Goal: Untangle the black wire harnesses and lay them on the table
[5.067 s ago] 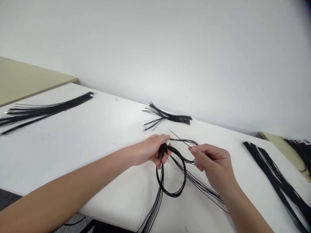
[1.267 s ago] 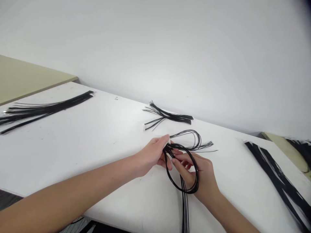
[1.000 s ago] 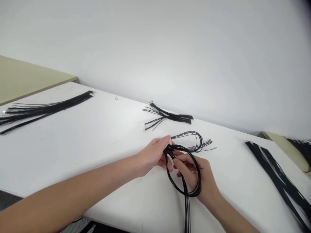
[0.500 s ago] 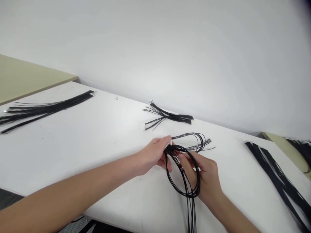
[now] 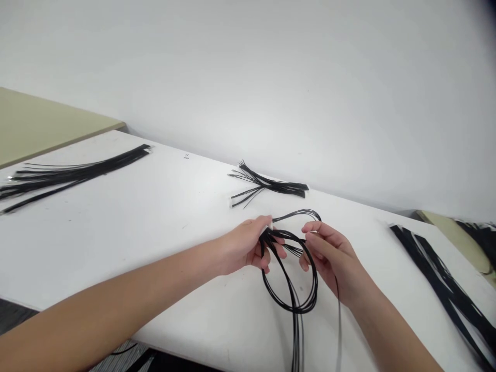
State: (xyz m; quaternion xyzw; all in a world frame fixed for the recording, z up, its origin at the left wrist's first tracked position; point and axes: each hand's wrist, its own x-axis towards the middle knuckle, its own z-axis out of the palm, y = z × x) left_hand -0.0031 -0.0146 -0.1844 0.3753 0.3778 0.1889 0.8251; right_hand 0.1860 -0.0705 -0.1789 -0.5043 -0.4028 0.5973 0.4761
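My left hand (image 5: 251, 244) is closed around the white connector end of a black wire harness (image 5: 314, 289). The harness wires form a round loop to the right of that hand, and several loose strands hang down past the bottom edge. A second, smaller loop of thin wires (image 5: 296, 213) extends behind. My right hand (image 5: 329, 250) pinches wire at the right side of the loop, thumb against fingertips. From under it one thin single wire (image 5: 339, 315) hangs down, apart from the others. The exact strands between the right fingertips are partly hidden.
A white table (image 5: 163, 227) lies under my hands against a white wall. A black harness bundle (image 5: 271, 185) rests near the wall, a larger one (image 5: 85, 168) at left, and flat black cables (image 5: 437, 279) at right. Yellowish boards (image 5: 50, 121) stand at the far left and right.
My right hand has moved right and slightly up, from inside the loop to its right side. One thin wire now hangs separately below it. My left hand keeps its hold, shifted slightly left.
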